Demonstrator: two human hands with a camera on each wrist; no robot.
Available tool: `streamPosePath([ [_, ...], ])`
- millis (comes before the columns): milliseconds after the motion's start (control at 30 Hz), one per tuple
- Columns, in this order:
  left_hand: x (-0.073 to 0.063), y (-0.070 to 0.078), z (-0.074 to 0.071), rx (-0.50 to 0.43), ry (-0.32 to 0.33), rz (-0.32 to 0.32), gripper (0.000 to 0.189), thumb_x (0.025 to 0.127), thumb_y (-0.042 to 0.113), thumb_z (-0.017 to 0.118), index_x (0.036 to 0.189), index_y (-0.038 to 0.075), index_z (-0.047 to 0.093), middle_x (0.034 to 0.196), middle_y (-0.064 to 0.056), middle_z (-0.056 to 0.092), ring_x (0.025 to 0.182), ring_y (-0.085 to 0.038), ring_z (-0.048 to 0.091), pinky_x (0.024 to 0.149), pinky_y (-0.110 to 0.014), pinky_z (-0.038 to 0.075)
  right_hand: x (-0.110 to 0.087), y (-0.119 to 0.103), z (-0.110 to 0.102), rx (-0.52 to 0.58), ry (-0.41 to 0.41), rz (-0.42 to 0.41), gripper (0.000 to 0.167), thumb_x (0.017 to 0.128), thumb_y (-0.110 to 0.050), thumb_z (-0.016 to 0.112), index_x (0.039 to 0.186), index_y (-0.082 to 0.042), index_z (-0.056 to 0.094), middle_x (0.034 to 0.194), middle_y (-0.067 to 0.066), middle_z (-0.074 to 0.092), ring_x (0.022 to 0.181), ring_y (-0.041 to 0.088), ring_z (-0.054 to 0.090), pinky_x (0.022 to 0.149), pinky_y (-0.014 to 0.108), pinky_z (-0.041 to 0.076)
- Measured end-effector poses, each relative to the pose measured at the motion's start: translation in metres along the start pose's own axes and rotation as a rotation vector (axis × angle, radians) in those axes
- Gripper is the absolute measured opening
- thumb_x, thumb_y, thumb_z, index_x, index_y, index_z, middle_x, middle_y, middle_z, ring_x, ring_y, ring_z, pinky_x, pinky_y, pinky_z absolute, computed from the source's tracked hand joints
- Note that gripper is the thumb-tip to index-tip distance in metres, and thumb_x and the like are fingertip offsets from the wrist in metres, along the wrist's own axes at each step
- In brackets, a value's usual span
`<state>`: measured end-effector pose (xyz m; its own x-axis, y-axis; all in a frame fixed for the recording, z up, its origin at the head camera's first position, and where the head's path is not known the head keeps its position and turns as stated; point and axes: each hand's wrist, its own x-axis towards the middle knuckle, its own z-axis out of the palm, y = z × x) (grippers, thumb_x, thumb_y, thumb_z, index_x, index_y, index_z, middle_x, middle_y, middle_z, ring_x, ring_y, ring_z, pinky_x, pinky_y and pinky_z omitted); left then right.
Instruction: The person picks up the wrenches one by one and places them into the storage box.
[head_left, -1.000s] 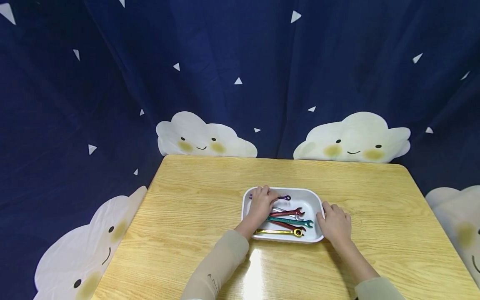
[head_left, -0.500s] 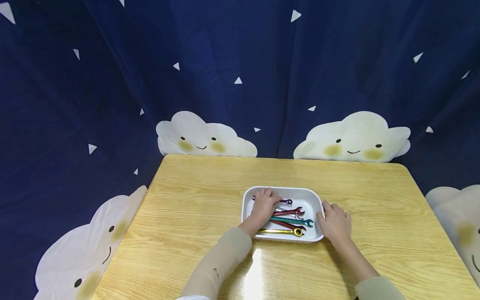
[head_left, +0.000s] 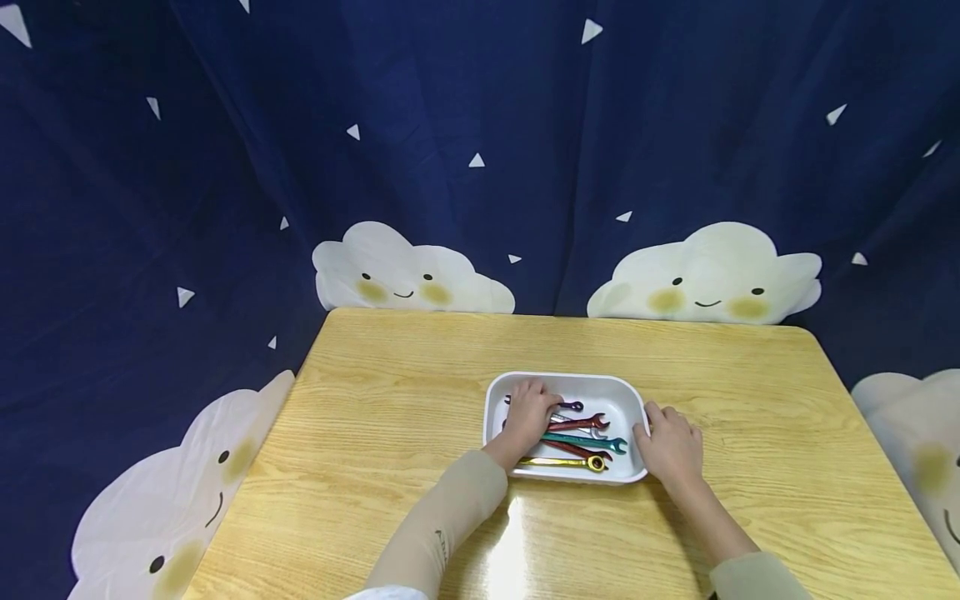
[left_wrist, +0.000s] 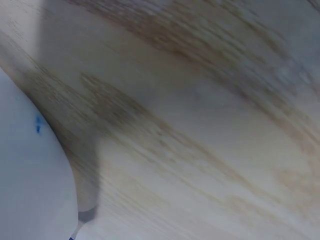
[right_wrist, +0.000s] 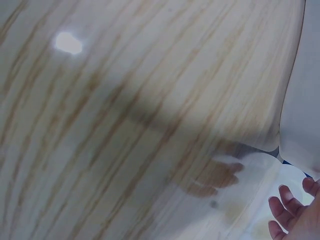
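Observation:
In the head view, a white plastic tray [head_left: 622,396] holds several coloured wrenches. My left hand [head_left: 529,413] reaches into its left side, fingers curled over a purple wrench [head_left: 576,406] whose two ends show on either side. Below that lie a red wrench [head_left: 585,423], a silver wrench [head_left: 597,433], a green wrench [head_left: 585,440], a dark red wrench [head_left: 576,451] and a yellow ratchet wrench [head_left: 558,462]; my left hand and wrist hide some of their left ends. My right hand [head_left: 671,446] grips the tray's right wall, thumb at the rim. Its fingers [right_wrist: 290,202] show in the right wrist view.
The tray stands on a wooden table [head_left: 397,392]. Behind the table's far edge hangs a dark blue curtain [head_left: 480,83] with white clouds and triangles. A pale rounded surface [left_wrist: 30,165] fills the left side of the left wrist view.
My left hand has come slightly toward me and right, and the purple wrench has shifted nearer to the other wrenches. The right hand and the tray have stayed put.

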<state>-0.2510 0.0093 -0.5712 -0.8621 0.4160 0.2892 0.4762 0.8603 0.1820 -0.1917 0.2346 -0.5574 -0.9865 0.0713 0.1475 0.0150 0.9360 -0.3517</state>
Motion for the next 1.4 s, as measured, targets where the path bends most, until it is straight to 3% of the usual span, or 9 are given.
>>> streamPosePath([
  [333, -0.0027, -0.0014, 0.0004, -0.082, -0.002, -0.029, 0.016, 0.084, 0.026, 0.063, 0.097, 0.025, 0.072, 0.086, 0.003, 0.05, 0.089, -0.015, 0.046, 0.086, -0.031, 0.036, -0.0001, -0.0005, -0.0005, -0.004, -0.003, 0.003, 0.029, 0.088, -0.026, 0.046, 0.107, -0.005, 0.051, 0.098, 0.025, 0.054, 0.093, 0.043, 0.051, 0.081, 0.06, 0.031],
  [733, -0.0018, -0.001, 0.0002, -0.132, -0.059, -0.059, 0.016, 0.083, 0.025, 0.065, 0.097, 0.024, 0.073, 0.084, 0.003, 0.051, 0.08, -0.012, 0.045, 0.075, -0.026, 0.037, -0.0003, -0.002, -0.0015, 0.0, -0.005, 0.008, 0.031, 0.088, -0.026, 0.047, 0.11, -0.005, 0.051, 0.098, 0.023, 0.054, 0.093, 0.042, 0.051, 0.082, 0.059, 0.032],
  [1400, -0.0009, -0.0011, -0.0002, -0.154, -0.087, -0.08, 0.015, 0.084, 0.024, 0.064, 0.097, 0.023, 0.072, 0.089, 0.003, 0.055, 0.086, -0.013, 0.049, 0.078, -0.027, 0.038, -0.0008, -0.0023, -0.0034, -0.002, -0.013, 0.008, 0.031, 0.088, -0.025, 0.047, 0.111, -0.004, 0.051, 0.098, 0.025, 0.054, 0.094, 0.044, 0.051, 0.081, 0.059, 0.031],
])
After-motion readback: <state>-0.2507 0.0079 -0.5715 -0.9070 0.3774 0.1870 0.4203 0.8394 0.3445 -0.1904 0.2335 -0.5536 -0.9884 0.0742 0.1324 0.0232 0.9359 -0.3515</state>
